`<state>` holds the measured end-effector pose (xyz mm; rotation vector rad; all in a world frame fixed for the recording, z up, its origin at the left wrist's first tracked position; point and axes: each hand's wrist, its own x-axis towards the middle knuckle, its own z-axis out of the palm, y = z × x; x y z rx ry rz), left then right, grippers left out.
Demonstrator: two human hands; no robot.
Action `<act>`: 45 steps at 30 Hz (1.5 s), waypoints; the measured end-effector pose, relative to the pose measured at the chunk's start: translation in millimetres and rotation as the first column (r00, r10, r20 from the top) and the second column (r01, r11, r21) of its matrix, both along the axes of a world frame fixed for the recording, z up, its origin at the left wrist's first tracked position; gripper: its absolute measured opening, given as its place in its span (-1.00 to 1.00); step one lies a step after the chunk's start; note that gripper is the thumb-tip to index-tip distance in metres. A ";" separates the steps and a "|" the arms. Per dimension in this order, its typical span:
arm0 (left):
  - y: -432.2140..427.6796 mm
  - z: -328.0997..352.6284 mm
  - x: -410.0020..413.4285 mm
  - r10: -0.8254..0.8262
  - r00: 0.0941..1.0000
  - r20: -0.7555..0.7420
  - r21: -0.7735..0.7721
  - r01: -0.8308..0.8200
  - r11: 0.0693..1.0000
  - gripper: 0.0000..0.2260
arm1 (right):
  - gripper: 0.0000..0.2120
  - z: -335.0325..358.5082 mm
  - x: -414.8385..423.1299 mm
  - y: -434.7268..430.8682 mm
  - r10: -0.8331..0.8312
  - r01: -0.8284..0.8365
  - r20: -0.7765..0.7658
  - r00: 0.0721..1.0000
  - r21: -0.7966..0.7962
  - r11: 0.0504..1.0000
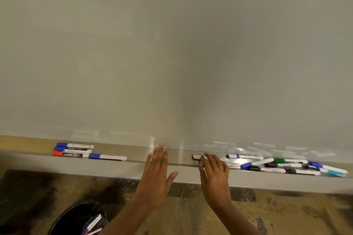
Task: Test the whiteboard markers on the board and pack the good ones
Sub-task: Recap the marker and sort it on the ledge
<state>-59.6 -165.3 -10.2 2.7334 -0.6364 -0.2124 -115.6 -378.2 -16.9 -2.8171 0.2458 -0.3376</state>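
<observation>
A blank whiteboard (172, 53) fills the upper view above its metal ledge (177, 158). On the ledge's left lie several capped markers (76, 150), blue and red. A jumbled pile of markers (282, 165) in blue, black, green and teal lies on the right. My left hand (155, 175) rests flat and open on the ledge's middle, holding nothing. My right hand (214, 173) hovers with fingers spread over a black-capped marker (196, 157) at the pile's left end; its fingertips touch or nearly touch it, without a grip.
A black-lined bin (76, 219) stands on the mottled floor at lower left, with a few markers (92, 225) inside. Both forearms reach up from the bottom edge.
</observation>
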 end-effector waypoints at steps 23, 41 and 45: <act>-97.1 -31.1 -2.8 -0.304 0.948 0.096 -0.003 0.306 0.952 -0.22 | -0.68 -15.9 7.2 -92.1 0.177 -0.178 -0.047 0.983 -0.012 0.984; -95.7 1.1 7.8 -0.140 0.990 0.022 -0.237 0.141 0.961 -0.52 | -0.74 -2.0 21.7 -81.0 0.250 -0.255 0.059 0.966 0.121 0.959; -94.6 27.8 11.0 0.052 0.997 -0.055 -0.411 -0.070 0.909 -0.58 | -0.78 14.8 26.3 -75.6 0.217 -0.231 0.089 0.972 0.207 0.951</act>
